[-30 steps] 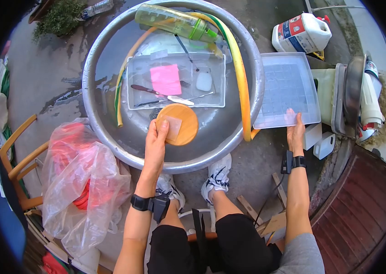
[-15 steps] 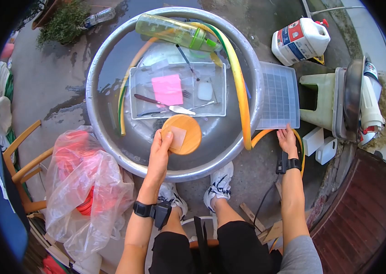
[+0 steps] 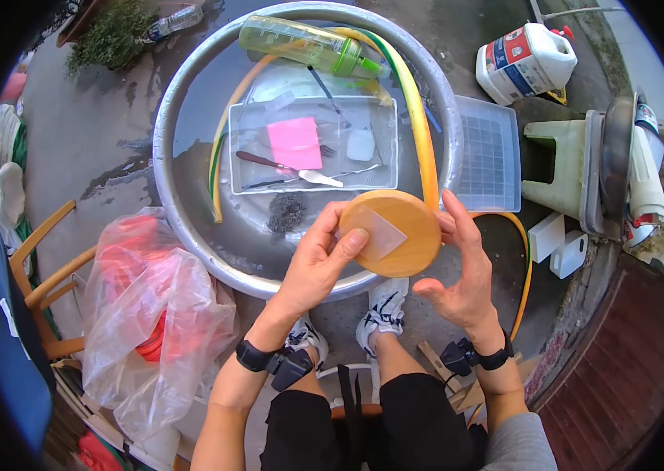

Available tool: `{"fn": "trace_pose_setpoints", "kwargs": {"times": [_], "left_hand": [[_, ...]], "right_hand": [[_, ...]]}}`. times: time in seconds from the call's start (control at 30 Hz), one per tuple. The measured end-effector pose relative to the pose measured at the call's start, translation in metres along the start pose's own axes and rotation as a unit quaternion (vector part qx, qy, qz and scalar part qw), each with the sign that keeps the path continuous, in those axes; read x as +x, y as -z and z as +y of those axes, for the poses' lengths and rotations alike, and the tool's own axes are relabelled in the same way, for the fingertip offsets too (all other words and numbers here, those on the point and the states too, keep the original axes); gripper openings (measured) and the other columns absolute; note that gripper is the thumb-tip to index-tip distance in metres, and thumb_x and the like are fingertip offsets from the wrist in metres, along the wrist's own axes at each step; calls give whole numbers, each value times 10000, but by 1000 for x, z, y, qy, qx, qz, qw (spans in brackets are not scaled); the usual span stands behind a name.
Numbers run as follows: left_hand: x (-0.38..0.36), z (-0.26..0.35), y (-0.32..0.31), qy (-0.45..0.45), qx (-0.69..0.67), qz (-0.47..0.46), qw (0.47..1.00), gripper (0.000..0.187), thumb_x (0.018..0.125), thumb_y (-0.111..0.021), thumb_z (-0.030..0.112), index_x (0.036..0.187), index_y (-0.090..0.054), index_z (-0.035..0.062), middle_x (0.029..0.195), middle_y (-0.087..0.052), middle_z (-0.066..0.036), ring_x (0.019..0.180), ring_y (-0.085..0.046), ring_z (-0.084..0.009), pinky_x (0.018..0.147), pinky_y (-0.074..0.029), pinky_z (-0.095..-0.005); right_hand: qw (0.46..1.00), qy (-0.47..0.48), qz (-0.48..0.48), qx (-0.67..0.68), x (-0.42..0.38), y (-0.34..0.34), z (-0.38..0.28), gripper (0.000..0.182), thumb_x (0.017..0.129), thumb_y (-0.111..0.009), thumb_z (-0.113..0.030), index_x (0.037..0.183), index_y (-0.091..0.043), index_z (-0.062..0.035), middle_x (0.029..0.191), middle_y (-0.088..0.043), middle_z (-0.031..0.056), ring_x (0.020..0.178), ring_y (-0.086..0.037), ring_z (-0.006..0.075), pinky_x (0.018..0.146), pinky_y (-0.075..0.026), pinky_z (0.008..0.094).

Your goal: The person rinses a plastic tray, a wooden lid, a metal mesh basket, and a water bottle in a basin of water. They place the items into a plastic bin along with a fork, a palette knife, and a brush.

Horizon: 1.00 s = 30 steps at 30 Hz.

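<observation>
My left hand (image 3: 324,255) grips a round wooden disc (image 3: 418,247) by its left side, thumb on top. A pale square patch (image 3: 381,237) sits on the disc's face. At the disc's right edge is my right hand (image 3: 465,271), open, its thumb apart and its fingertips partly hidden behind the disc. Beyond the disc, a large metal basin (image 3: 163,149) contains a clear plastic tray (image 3: 235,177), in which lie a pink square (image 3: 294,144), a fork (image 3: 327,151) and a brown-handled knife or spatula (image 3: 265,160). A dark scouring pad (image 3: 287,212) lies in front of the tray.
A green-tinted bottle (image 3: 293,43) and a yellow hose (image 3: 420,133) lie in the basin. To the right are a clear compartment lid (image 3: 489,153), a stool (image 3: 560,165) and a white jug (image 3: 527,63). A plastic bag (image 3: 155,314) lies at the left near a chair (image 3: 14,337).
My right hand has left the clear compartment lid and come in to the disc. My left hand has carried the disc to the right. The dark scouring pad now shows fully.
</observation>
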State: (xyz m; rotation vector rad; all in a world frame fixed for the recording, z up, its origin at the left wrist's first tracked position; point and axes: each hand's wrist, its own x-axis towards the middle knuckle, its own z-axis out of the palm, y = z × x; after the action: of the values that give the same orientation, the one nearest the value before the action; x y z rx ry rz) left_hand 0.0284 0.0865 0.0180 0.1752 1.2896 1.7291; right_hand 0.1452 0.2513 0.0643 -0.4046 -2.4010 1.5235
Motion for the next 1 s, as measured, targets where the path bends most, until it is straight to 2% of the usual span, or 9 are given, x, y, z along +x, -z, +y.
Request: {"fn": "trace_pose_setpoints", "kwargs": {"times": [0.17,0.27,0.37,0.53,0.6,0.67,0.73,0.87,1.0], "left_hand": [[6,2,-27,8,-51,-99,994,369,939,-587,210,1235,-466,27,1076,-559,-34,1001,-535,-101,862,-448,-265],[9,-14,-9,6,83,-98,992,399,951,-562,217,1288,-441,41,1155,-553,-55,1090,-523,-116,932,-418,-282],[-1,-46,25,47,122,5,991,317,943,-565,182,1223,-504,47,1108,-592,-65,1047,-552,-129,902,-437,-283],[-27,-69,67,78,260,171,947,222,923,-567,129,1122,-570,31,1045,-619,-60,996,-580,-137,832,-469,-280],[-33,-76,76,5,373,227,900,209,892,-580,106,1088,-576,36,1025,-610,-104,849,-634,-198,712,-497,-294],[-34,-74,81,35,380,240,893,208,870,-585,89,1073,-581,44,1077,-585,-117,924,-623,-250,762,-493,-341],[-29,-74,87,9,465,231,855,246,843,-603,100,1086,-588,62,1186,-540,-155,1040,-572,-314,856,-467,-395],[-14,-74,91,-6,528,217,821,301,820,-623,120,1116,-587,75,1270,-486,-199,1134,-502,-375,937,-421,-441],[5,-65,88,-19,564,199,801,342,824,-637,182,1152,-593,95,1336,-462,-193,1206,-464,-388,980,-403,-427]], "right_hand": [[981,-145,76,105,-9,14,4,490,849,-642,-59,1268,-398,11,1187,-544,120,1102,-536,176,945,-425,300],[931,-161,268,187,-5,43,35,402,923,-553,-126,1278,-399,-13,1195,-523,87,1093,-528,171,960,-412,316],[875,-245,349,228,-17,82,108,387,916,-572,-186,1249,-434,-43,1167,-533,83,1058,-553,177,875,-470,315],[824,-403,311,249,-51,94,224,403,900,-591,-217,1236,-439,-56,1180,-532,102,1054,-560,197,837,-491,329],[830,-423,288,221,-54,85,230,406,902,-598,-242,1228,-435,-64,1193,-524,114,1074,-557,212,846,-494,336],[838,-412,274,231,-54,79,229,462,912,-594,-252,1285,-400,-61,1247,-501,125,1113,-544,227,900,-475,341],[827,-485,282,40,-47,76,210,504,929,-580,-253,1336,-366,-46,1305,-471,129,1152,-525,231,953,-443,342],[883,-326,338,-2,-40,74,175,476,955,-538,-204,1362,-354,-40,1329,-458,144,1181,-506,226,979,-420,333],[940,-168,296,0,-6,29,63,333,967,-490,-109,1282,-440,-14,1190,-548,127,1076,-553,190,937,-442,305]]}}
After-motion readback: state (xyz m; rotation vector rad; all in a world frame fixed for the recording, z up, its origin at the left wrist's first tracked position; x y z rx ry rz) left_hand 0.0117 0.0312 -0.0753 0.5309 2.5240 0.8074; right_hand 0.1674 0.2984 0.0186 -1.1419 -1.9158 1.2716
